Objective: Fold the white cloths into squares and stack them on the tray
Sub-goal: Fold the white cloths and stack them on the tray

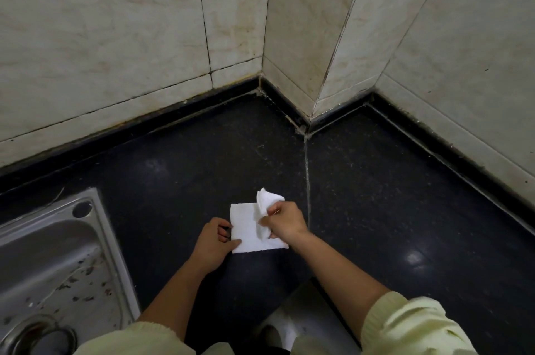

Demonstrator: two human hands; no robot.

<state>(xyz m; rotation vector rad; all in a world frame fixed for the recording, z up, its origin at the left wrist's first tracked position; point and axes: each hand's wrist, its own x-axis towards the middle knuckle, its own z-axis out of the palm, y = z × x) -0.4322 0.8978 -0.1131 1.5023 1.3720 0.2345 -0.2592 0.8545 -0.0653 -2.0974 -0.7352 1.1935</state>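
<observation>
The white cloth (246,228) lies flat on a dark, speckled stone countertop (376,210), its left edge pinched by the left hand (212,242), while the right hand (285,223) grips the right flap, lifted and bunched above the rest. Left of that grip sits a spotted steel sink (58,253). Beyond it, stained cream wall tiles (115,51) meet in a corner.
</observation>
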